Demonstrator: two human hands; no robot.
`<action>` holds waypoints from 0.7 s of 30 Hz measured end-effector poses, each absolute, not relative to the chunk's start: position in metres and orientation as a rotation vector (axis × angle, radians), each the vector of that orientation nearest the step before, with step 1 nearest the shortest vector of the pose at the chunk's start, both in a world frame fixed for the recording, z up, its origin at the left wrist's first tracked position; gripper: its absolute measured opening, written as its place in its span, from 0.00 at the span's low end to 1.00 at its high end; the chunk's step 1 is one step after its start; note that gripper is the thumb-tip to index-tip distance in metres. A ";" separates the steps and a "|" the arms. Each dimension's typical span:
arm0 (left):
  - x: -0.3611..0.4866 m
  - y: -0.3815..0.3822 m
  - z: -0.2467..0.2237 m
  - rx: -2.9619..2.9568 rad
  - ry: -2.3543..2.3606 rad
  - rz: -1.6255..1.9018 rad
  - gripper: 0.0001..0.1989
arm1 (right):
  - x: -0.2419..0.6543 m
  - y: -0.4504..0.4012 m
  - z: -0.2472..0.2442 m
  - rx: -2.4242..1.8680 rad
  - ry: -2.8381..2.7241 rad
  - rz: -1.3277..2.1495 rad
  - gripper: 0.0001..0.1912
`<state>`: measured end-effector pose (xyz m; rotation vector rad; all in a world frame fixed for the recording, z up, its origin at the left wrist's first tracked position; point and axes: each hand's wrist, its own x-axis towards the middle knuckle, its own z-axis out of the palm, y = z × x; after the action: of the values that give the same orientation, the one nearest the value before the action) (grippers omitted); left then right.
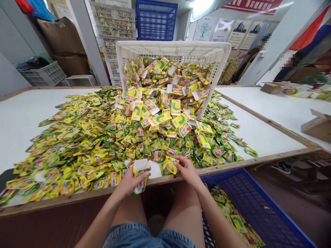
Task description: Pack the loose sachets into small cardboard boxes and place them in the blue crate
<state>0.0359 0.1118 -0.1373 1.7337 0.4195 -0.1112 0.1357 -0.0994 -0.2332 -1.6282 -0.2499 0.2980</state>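
Observation:
My left hand (131, 179) is wrapped round a small yellow-green box (141, 166) whose pale flap stands open, at the table's front edge. A yellow packet (171, 164) is pinched between the thumb and fingers of my right hand (186, 169), a short way right of the box. Heaps of yellow packets (85, 137) and green packets (155, 151) spread over the white table (20, 113). Beyond them a white crate (173, 44) lies tipped on its side, with small yellow boxes (176, 107) spilling out onto the packets.
A blue crate (269, 203) holding filled boxes (238, 223) stands low at my right, below the wooden table edge (274, 157). Stacked crates (113, 24) rise behind. Cardboard boxes (319, 124) sit on the right-hand table. Two people (249, 60) are in the right background.

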 end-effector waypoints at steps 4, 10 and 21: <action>0.041 0.109 -0.141 1.637 0.444 -0.218 0.22 | 0.150 -0.099 -0.226 -1.854 -0.425 0.237 0.14; 0.058 0.100 -0.152 1.455 0.462 -0.494 0.20 | 0.152 -0.088 -0.211 -2.063 -0.580 0.210 0.12; 0.069 0.101 -0.166 1.378 0.474 -0.547 0.18 | 0.148 -0.081 -0.195 -2.516 -0.946 0.228 0.14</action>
<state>0.0687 0.1014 -0.1656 1.3782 0.4744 -0.5470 0.1480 -0.0808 -0.1950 -2.5163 -0.9463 0.2283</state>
